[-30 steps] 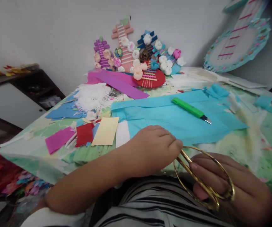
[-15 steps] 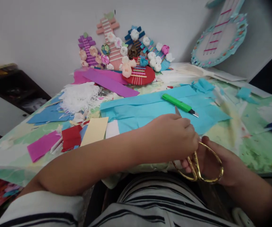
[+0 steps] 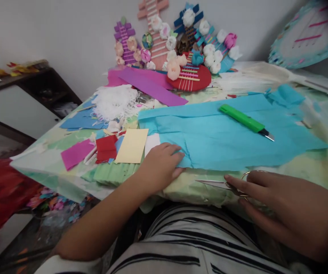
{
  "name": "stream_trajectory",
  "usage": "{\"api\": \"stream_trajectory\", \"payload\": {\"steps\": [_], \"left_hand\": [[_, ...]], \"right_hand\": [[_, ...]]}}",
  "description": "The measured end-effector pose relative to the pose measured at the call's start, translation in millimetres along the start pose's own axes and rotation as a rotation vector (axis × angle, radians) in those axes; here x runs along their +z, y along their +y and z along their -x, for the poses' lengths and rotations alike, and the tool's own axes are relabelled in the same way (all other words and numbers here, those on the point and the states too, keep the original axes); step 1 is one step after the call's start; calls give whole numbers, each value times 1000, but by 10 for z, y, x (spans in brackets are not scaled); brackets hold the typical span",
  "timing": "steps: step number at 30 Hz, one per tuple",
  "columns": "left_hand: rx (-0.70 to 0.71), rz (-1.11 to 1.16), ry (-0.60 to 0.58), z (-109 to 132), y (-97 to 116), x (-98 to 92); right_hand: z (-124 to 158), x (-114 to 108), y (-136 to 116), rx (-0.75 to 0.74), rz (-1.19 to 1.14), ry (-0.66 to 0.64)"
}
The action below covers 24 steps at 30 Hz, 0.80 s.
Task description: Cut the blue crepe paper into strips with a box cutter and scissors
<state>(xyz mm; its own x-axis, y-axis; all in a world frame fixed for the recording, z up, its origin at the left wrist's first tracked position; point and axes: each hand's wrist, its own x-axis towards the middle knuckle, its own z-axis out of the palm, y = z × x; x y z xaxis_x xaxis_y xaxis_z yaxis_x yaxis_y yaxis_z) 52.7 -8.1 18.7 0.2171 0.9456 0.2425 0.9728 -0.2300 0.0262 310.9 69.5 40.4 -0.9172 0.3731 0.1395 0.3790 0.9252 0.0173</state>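
Observation:
My left hand (image 3: 160, 168) lies at the near left edge of a sheet of turquoise crepe paper (image 3: 206, 140), its fingers extended over the paper. In my right hand (image 3: 284, 201) is a pair of gold-handled scissors (image 3: 214, 184), held by the handles, the blades together and pointing left just below the paper's near edge. The hand covers most of the handle loops. On the turquoise paper rests a green utility knife (image 3: 242, 119) with its blade tip out.
Left of the paper lie a cream card (image 3: 132, 146), a red paper piece (image 3: 106, 149), a magenta piece (image 3: 77, 153) and white shredded strands (image 3: 115, 101). Purple strips (image 3: 155, 89) and flower-decorated craft instruments (image 3: 189, 76) stand behind. A dark cabinet (image 3: 58, 89) is at left.
The scissors have passed from my left hand to my right, handles now in the right. My left hand has moved left onto the paper's edge. The view has shifted.

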Motion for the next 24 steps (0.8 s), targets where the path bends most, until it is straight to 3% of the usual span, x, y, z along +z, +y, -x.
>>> {"api": "stream_trajectory", "payload": {"steps": [4, 24], "left_hand": [[91, 49, -64, -86, -41, -2], [39, 229, -37, -174, -102, 19]], "right_hand": [[-107, 12, -63, -22, 85, -124], [-490, -37, 216, 199, 292, -172]]}}
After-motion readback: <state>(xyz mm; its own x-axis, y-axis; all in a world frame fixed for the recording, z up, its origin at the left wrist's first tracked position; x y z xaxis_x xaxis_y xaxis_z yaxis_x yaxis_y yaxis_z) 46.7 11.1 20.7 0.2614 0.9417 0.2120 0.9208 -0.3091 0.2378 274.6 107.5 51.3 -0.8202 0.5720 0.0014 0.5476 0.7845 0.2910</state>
